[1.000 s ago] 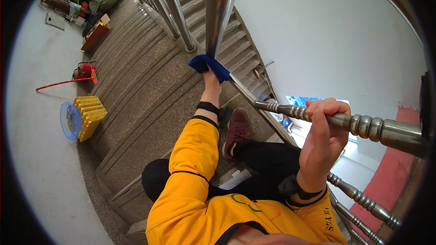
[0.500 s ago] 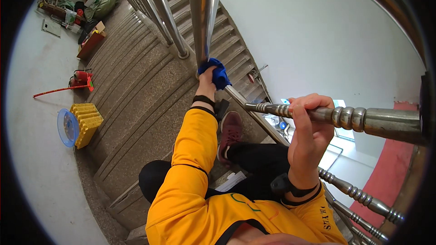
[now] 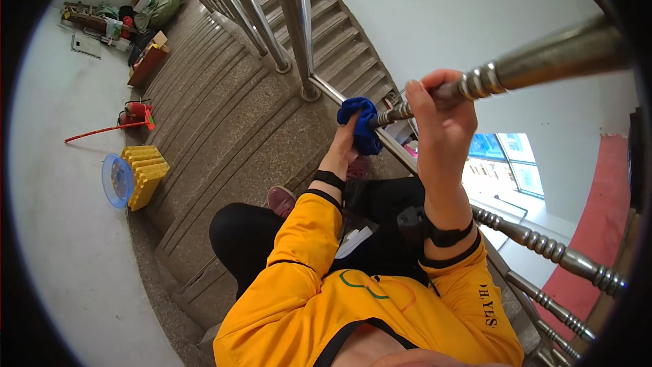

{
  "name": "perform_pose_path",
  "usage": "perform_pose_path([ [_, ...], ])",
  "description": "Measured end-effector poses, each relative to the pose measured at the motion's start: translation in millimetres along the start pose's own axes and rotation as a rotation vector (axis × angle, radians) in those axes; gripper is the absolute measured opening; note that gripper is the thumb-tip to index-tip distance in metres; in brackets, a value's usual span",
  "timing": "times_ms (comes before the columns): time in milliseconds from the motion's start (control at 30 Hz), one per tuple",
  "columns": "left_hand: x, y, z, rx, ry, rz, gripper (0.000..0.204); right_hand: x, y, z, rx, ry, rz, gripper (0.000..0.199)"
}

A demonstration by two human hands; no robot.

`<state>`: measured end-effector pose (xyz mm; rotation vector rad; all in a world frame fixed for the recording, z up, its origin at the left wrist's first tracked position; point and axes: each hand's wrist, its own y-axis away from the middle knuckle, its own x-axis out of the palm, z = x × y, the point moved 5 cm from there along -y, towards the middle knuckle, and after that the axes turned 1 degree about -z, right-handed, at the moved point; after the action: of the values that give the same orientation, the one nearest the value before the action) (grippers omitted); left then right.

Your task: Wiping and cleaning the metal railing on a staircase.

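Observation:
A bunched blue cloth (image 3: pixel 367 141) is in my left hand (image 3: pixel 345 137). It lies against the shiny bottom rail (image 3: pixel 329 90), beside the lower end of a turned metal baluster (image 3: pixel 564 54). My right hand (image 3: pixel 445 119) is wrapped round that same baluster a little higher up, at its ringed part. The cloth hides some of my left fingers and the foot of the baluster. Thick steel posts (image 3: pixel 293 17) rise just beyond my left hand.
Stone stairs (image 3: pixel 224 122) curve down on the left. Along the wall stand a yellow slotted crate (image 3: pixel 148 175), a blue basin (image 3: pixel 117 180), red fire extinguishers (image 3: pixel 136 112) and a red-handled tool (image 3: pixel 102 134). A heap of bags and boards (image 3: pixel 153 10) lies farther off. More balusters (image 3: pixel 543 248) are at right.
My left hand and the cloth have moved from the foot of the thick post along the bottom rail to the baluster's lower end. My right hand stays on the baluster; the view has shifted.

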<state>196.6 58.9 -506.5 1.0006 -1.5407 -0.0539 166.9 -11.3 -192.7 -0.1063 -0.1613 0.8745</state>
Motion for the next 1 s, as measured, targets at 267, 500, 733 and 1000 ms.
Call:
perform_pose_path([
  [267,49.6,42.3,25.5,-0.281,0.24,0.121,0.059,-2.7,-4.2,-5.1,-0.089,0.069,-0.01,0.016],
  [500,48.1,61.5,5.2,-0.268,0.068,0.099,0.052,-2.4,-1.9,-3.1,-0.118,0.05,0.018,0.014],
  [733,82.3,101.5,-68.3,0.053,0.114,0.2,0.042,-7.1,-0.3,2.2,-0.038,0.07,0.006,0.014],
  [1000,199.7,165.8,-146.8,0.668,-0.196,0.521,0.06,-7.6,-2.7,-0.3,-0.122,0.175,-0.031,0.014],
])
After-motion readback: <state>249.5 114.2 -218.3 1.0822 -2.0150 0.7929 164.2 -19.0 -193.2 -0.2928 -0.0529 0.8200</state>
